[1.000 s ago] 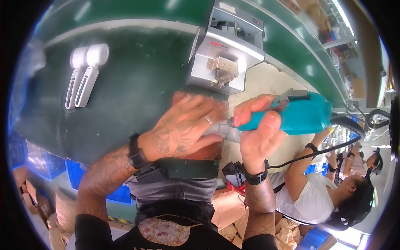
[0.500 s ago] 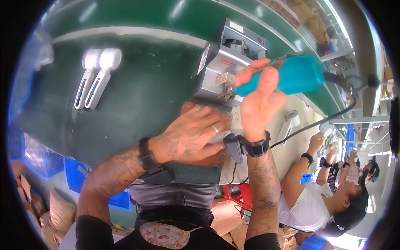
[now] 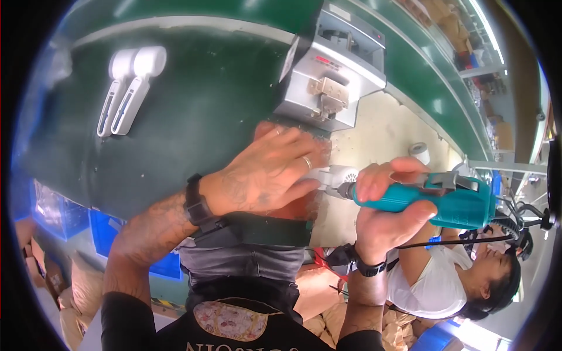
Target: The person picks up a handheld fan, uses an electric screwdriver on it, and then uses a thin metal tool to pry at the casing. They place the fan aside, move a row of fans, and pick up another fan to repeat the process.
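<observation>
My right hand [image 3: 386,216] is wrapped round a teal electric screwdriver [image 3: 430,199], held nearly level with its tip pointing left. The tip meets, or comes very close to, a white handheld fan [image 3: 338,175] whose grilled end shows beyond my left fingers. My left hand [image 3: 263,172] is closed over the fan's other end, pressing it down on a reddish-brown pad [image 3: 293,207]; most of the fan is hidden under it. Just beyond the pad stands a grey screw feeder [image 3: 319,99] with a metal bracket on its front.
Two white handheld fans [image 3: 132,88] lie side by side on the green table [image 3: 187,105] at the far left. Another white fan head [image 3: 418,152] lies to the right. A black cable [image 3: 451,241] trails from the screwdriver. A co-worker [image 3: 439,281] in white sits at the right.
My right hand has brought the screwdriver from the feeder's front down and right to the white fan. My left hand keeps its hold on the pad. The view has shifted slightly.
</observation>
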`<control>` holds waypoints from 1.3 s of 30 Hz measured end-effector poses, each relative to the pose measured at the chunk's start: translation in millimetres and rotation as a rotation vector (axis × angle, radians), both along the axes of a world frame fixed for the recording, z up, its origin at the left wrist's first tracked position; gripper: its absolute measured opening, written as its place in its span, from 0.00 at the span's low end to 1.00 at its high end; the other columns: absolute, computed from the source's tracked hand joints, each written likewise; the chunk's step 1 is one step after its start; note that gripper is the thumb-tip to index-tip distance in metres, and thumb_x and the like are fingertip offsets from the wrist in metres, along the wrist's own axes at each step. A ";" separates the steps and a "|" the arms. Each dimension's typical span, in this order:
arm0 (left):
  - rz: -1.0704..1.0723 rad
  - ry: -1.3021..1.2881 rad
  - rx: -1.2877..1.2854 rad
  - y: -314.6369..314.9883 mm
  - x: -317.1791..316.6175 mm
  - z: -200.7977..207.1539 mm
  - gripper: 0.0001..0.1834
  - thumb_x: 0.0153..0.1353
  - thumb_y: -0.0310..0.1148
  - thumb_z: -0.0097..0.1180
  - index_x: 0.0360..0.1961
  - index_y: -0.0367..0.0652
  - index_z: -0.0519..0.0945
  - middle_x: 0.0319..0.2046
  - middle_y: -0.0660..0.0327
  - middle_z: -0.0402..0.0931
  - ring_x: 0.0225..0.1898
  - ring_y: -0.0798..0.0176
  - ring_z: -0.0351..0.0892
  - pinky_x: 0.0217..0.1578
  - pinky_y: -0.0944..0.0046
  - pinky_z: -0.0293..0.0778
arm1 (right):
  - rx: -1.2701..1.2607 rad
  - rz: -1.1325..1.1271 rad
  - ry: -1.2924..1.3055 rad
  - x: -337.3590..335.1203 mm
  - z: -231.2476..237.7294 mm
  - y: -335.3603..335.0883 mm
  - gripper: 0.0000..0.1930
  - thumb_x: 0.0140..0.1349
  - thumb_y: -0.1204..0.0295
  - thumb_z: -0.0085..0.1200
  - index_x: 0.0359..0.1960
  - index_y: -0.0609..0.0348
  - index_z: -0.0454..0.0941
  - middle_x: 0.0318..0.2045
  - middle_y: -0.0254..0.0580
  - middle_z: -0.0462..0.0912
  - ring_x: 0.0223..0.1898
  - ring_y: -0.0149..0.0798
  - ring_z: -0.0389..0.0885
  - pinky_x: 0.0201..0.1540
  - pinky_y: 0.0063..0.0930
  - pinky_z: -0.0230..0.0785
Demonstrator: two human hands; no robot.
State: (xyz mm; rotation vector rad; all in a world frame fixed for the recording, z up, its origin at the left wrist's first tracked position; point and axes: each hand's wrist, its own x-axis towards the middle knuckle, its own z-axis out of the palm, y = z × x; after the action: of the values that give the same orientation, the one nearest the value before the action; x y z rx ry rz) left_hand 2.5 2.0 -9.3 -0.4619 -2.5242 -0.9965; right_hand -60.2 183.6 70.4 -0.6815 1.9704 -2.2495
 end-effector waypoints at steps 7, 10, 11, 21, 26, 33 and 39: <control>0.020 -0.076 -0.016 0.8 1.9 2.4 0.19 0.63 0.39 0.65 0.54 0.46 0.82 0.53 0.60 0.78 0.55 0.51 0.74 0.56 0.52 0.71 | -0.039 0.019 -0.076 0.8 -8.2 1.3 0.48 0.52 0.30 0.64 0.47 0.72 0.73 0.23 0.41 0.76 0.24 0.38 0.77 0.28 0.32 0.72; 0.013 -0.103 -0.008 1.8 1.9 2.8 0.19 0.62 0.38 0.66 0.54 0.47 0.82 0.52 0.59 0.78 0.55 0.51 0.74 0.55 0.51 0.72 | 0.101 0.044 0.009 0.2 -10.6 3.2 0.45 0.59 0.24 0.48 0.49 0.60 0.72 0.20 0.37 0.72 0.22 0.35 0.69 0.30 0.32 0.64; 0.011 -0.108 -0.008 2.3 1.8 2.1 0.19 0.62 0.38 0.66 0.54 0.47 0.82 0.52 0.59 0.78 0.55 0.51 0.74 0.55 0.51 0.72 | 0.101 0.037 0.008 -0.2 -10.7 3.2 0.45 0.59 0.23 0.48 0.49 0.60 0.71 0.20 0.37 0.72 0.22 0.35 0.69 0.30 0.32 0.64; 0.023 -0.095 0.012 3.1 3.5 4.9 0.19 0.60 0.35 0.67 0.53 0.46 0.83 0.51 0.58 0.80 0.52 0.49 0.76 0.52 0.50 0.73 | 0.037 0.044 -0.060 2.6 -8.5 3.9 0.46 0.54 0.26 0.57 0.44 0.66 0.73 0.21 0.42 0.76 0.23 0.39 0.74 0.28 0.33 0.69; -0.052 -0.087 -0.014 3.2 -0.5 -3.3 0.27 0.61 0.37 0.66 0.60 0.39 0.77 0.51 0.54 0.76 0.51 0.49 0.73 0.51 0.52 0.69 | 0.045 0.110 -0.038 -1.2 -20.7 4.7 0.40 0.60 0.28 0.55 0.42 0.60 0.71 0.20 0.39 0.72 0.20 0.38 0.70 0.27 0.35 0.65; 0.014 -0.179 -0.063 2.6 -6.2 13.0 0.21 0.59 0.33 0.65 0.54 0.43 0.81 0.57 0.56 0.78 0.56 0.45 0.76 0.57 0.47 0.69 | -0.068 0.101 0.027 -5.0 -23.2 -5.5 0.32 0.63 0.39 0.60 0.39 0.60 0.69 0.21 0.42 0.73 0.22 0.41 0.74 0.27 0.37 0.70; -0.028 -0.039 -0.115 2.1 -0.9 16.7 0.25 0.61 0.37 0.63 0.60 0.44 0.79 0.62 0.55 0.76 0.60 0.45 0.74 0.59 0.47 0.67 | 0.030 0.063 0.136 0.1 -35.9 9.0 0.26 0.74 0.47 0.51 0.48 0.64 0.74 0.28 0.38 0.79 0.29 0.33 0.78 0.34 0.29 0.73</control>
State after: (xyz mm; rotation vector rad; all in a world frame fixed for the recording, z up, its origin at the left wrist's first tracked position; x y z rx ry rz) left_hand 1.6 4.2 7.4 -0.5170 -2.6270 -0.8817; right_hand -60.1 192.6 34.6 -0.9019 2.0052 -2.1873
